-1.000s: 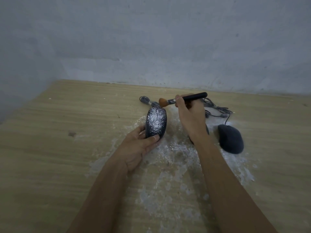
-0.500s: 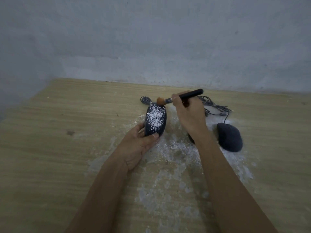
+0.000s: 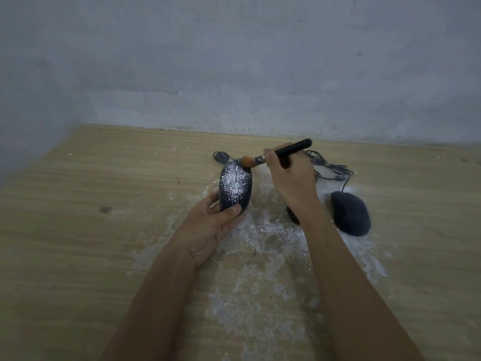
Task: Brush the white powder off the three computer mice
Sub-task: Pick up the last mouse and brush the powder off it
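Head view: the left hand [image 3: 208, 225] grips the powdered mouse [image 3: 235, 187] by its near end, mid-desk [image 3: 104, 256]. The right hand [image 3: 291, 181] pinches the brush [image 3: 294, 147], bristles at the mouse's far end. A second mouse [image 3: 350, 213] lies to the right.

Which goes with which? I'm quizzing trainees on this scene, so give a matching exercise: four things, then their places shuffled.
1. powder-speckled dark computer mouse
2. plain dark corded computer mouse
3. black-handled brush with orange bristles
4. loose white powder

A. gripped by the right hand
B. scattered on the wooden table
C. held by the left hand
D. lying on the table's right side

Pairs: 1-C, 2-D, 3-A, 4-B.
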`<state>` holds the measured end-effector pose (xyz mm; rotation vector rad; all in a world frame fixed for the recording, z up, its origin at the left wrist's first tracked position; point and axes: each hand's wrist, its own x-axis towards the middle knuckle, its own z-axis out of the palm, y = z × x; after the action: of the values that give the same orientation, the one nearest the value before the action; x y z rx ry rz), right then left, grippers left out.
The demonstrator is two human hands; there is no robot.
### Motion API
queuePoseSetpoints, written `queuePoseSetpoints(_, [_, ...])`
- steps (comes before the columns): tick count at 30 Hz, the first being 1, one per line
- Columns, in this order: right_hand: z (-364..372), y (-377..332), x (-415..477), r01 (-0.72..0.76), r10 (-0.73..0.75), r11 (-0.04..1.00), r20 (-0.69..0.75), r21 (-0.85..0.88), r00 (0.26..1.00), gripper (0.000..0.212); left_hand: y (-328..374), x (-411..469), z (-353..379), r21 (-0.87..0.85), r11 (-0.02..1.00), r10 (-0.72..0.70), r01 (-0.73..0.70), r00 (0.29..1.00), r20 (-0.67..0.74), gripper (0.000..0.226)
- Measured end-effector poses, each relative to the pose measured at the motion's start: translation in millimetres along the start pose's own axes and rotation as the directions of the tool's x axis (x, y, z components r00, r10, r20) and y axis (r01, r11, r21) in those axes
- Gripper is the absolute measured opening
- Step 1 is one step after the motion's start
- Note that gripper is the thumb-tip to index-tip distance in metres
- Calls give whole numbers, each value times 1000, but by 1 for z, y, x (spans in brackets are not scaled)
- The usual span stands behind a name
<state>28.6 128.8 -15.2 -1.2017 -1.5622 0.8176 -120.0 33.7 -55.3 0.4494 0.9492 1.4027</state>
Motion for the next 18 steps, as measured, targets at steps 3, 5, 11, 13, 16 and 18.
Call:
queuePoseSetpoints(3, [0, 1, 0, -57, 61, 996, -65, 68, 996, 18, 0, -1, 1, 1, 1000, -2, 2, 1000, 4, 58])
queuePoseSetpoints(5, [0, 1, 1, -42, 48, 996, -77, 77, 996, 22, 0, 0, 1, 1, 1000, 8, -8, 1000, -2, 61])
queuePoseSetpoints(11, [1, 3, 1, -24, 27, 998, -60, 64, 998, 19, 0, -1, 1, 23, 999, 40, -39, 999, -6, 62])
queuePoseSetpoints(13, [1, 2, 1, 9, -9, 1000, -34, 23, 999, 24, 0, -2, 2, 25, 999, 44, -43, 999, -11, 60])
queuePoseSetpoints(16, [3, 2, 0, 26, -25, 1000, 16, -16, 1000, 20, 0, -2, 3, 41, 998, 52, -51, 998, -20, 59])
queuePoseSetpoints(18, [4, 1, 0, 10, -9, 1000, -42, 14, 999, 19, -1, -2, 4, 45, 997, 56, -55, 998, -31, 59])
